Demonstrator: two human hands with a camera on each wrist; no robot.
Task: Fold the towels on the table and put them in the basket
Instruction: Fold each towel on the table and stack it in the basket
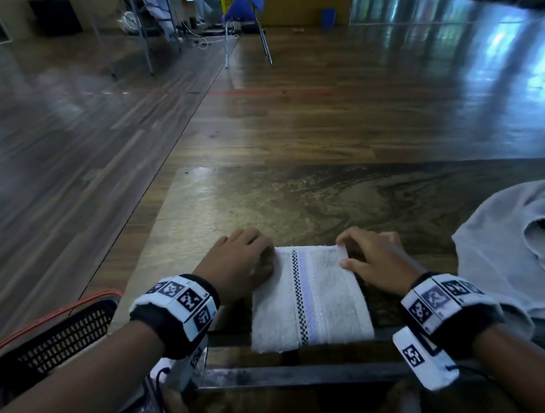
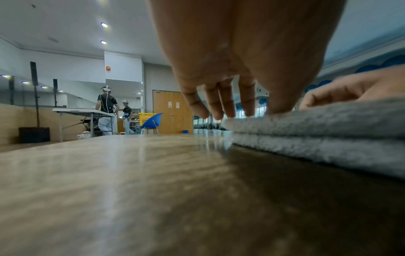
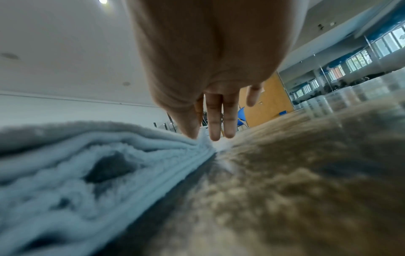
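Observation:
A folded white towel (image 1: 309,298) with a checkered and purple stripe lies at the table's near edge. My left hand (image 1: 264,256) rests on its far left corner. In the left wrist view my left hand (image 2: 241,114) has straight fingers, with fingertips and thumb touching the top of the towel (image 2: 328,131). My right hand (image 1: 344,256) pinches the far right corner between thumb and index finger, lifting a small flap. The right wrist view shows my right hand (image 3: 197,136) with that pinch on the towel (image 3: 109,152). A black mesh basket (image 1: 55,337) with an orange rim sits low at the left.
A crumpled grey towel (image 1: 525,250) lies on the table (image 1: 264,203) at the right, close to my right wrist. Beyond the table is wooden floor with a blue chair (image 1: 244,8). Two people stand at a far table (image 2: 83,110).

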